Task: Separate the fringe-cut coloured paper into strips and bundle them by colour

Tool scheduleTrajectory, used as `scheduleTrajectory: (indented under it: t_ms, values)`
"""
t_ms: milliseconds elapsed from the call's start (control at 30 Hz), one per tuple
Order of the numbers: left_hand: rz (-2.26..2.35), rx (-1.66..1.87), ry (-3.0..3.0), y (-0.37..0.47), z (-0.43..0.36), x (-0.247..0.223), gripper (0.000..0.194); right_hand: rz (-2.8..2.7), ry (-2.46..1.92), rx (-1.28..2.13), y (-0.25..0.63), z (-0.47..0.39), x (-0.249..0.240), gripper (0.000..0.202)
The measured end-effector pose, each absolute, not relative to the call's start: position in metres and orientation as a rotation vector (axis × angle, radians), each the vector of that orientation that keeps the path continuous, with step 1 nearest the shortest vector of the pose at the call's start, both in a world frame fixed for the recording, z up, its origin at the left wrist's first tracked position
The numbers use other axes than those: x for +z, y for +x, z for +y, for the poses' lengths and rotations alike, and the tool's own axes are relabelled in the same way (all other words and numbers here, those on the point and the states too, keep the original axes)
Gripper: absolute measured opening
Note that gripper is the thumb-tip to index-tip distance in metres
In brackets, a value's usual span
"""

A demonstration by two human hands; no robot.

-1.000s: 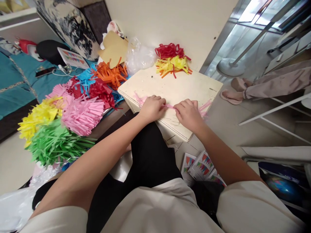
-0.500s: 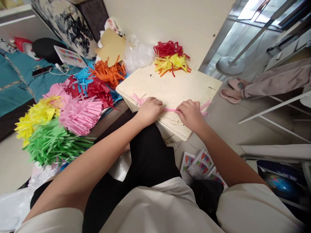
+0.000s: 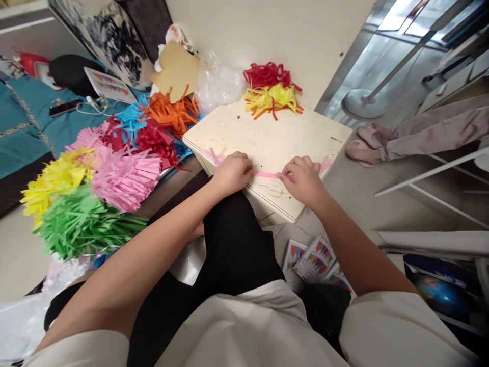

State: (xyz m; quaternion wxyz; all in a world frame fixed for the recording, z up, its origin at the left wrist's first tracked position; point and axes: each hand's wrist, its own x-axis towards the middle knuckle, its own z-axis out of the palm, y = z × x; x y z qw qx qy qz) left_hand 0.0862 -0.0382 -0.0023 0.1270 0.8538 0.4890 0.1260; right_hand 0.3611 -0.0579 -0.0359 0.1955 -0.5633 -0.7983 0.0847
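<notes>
A pink paper tassel (image 3: 266, 175) stretches between my two hands over the near edge of a cream-coloured stool or small table (image 3: 244, 132). Its middle is a narrow band, and fringed ends stick out past each hand. My left hand (image 3: 235, 173) is closed around the band on the left. On the right, my right hand (image 3: 301, 178) pinches it between thumb and fingers. Beyond them, at the far edge of the top, lie a yellow tissue tassel bundle (image 3: 272, 98) and a red one (image 3: 267, 75), with orange strips showing beneath.
Left of me are heaped pink (image 3: 126, 178), green (image 3: 87, 221), yellow and orange fringed tassels. A clear plastic bag (image 3: 219, 84) sits behind the stool. Printed packets (image 3: 315, 257) lie on the floor below. At right, another person's legs (image 3: 431, 127) stand near a white metal frame.
My right hand has shifted slightly and its grip on the pink band has changed a little. My left hand has moved slightly left. The view has tilted a bit.
</notes>
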Motion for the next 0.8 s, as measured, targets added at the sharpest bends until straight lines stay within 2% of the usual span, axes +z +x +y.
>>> scheduleTrajectory:
  t_ms: [133,300,800]
  values:
    - [1.457,0.394,2.420,0.083,-0.037,-0.004,0.013,-2.226,-1.647,0.191,0.360,-0.056,-0.038,0.051]
    - [1.497,0.386,2.419,0.085,-0.037,-0.006,0.014,-2.209,-1.654,0.196,0.361,-0.054,-0.040,0.060]
    - [1.517,0.369,2.428,0.088,-0.036,-0.009,0.017,-2.341,-1.744,0.220,0.356,-0.047,-0.029,0.066]
